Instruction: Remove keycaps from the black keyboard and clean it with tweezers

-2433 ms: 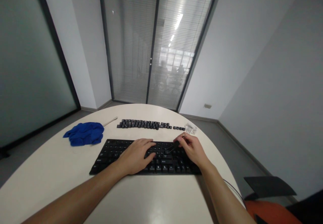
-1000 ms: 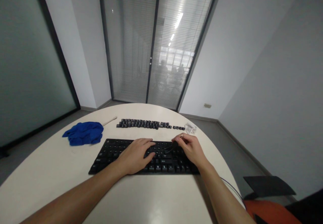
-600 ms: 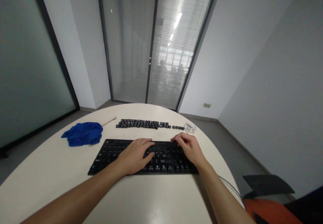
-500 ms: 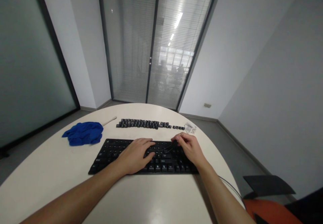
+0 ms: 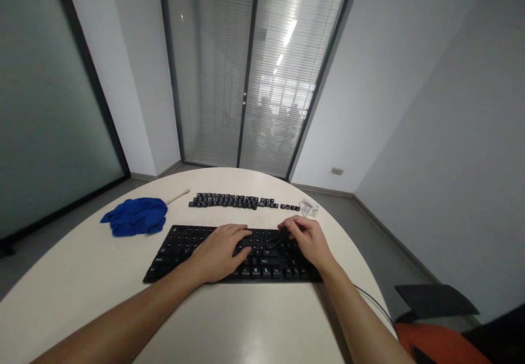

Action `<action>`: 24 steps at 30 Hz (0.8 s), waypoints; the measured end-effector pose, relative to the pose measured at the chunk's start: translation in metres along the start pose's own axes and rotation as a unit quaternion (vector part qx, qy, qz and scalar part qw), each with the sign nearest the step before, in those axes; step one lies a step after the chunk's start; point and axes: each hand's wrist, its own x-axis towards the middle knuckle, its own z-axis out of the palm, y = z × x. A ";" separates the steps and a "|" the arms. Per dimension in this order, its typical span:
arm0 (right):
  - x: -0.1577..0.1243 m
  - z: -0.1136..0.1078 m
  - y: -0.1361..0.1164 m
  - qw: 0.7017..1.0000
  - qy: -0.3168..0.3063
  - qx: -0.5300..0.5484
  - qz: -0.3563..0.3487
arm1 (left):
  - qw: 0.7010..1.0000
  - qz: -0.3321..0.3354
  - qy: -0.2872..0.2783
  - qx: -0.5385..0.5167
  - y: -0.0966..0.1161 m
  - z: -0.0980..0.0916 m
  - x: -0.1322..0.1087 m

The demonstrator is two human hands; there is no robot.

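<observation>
A black keyboard (image 5: 180,246) lies across the table in front of me, with several of its keycaps off and bare key posts showing in the upper rows. My left hand (image 5: 219,252) rests flat on the middle of it, fingers spread. My right hand (image 5: 305,238) is closed on a small black keycap puller (image 5: 279,238), whose prongs point left and down at the keys right of centre. Whether the prongs grip a key is too small to tell. Behind the keyboard, loose black keycaps (image 5: 225,200) stand in rows.
A crumpled blue cloth (image 5: 137,216) lies at the left, with a thin pale stick or brush handle (image 5: 178,196) beside it. Clear crumpled plastic (image 5: 308,207) sits at the right end of the keycap rows. A cable (image 5: 375,303) runs off the right edge, near an orange chair (image 5: 438,342).
Almost nothing differs. The puller in my right hand has tilted very slightly; my left hand stays in place on the keyboard.
</observation>
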 end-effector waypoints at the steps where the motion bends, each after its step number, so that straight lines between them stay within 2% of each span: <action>1: 0.000 0.000 0.000 1.000 -0.002 0.004 0.003 | 1.000 0.001 0.001 0.000 0.000 0.000 0.000; 8: 0.001 -0.004 0.001 0.999 -0.003 0.039 0.023 | 1.000 -0.004 0.000 0.000 0.000 0.001 0.000; 14: -0.002 0.003 -0.013 0.997 -0.054 -0.030 -0.056 | 1.000 -0.003 -0.001 0.002 0.002 -0.001 0.000; 20: -0.001 0.002 -0.012 0.997 -0.020 -0.050 -0.049 | 1.000 -0.001 0.001 0.006 0.000 0.000 0.000; 24: -0.002 0.004 -0.012 0.994 -0.026 -0.066 -0.086 | 1.000 -0.001 0.001 0.006 0.001 0.000 0.000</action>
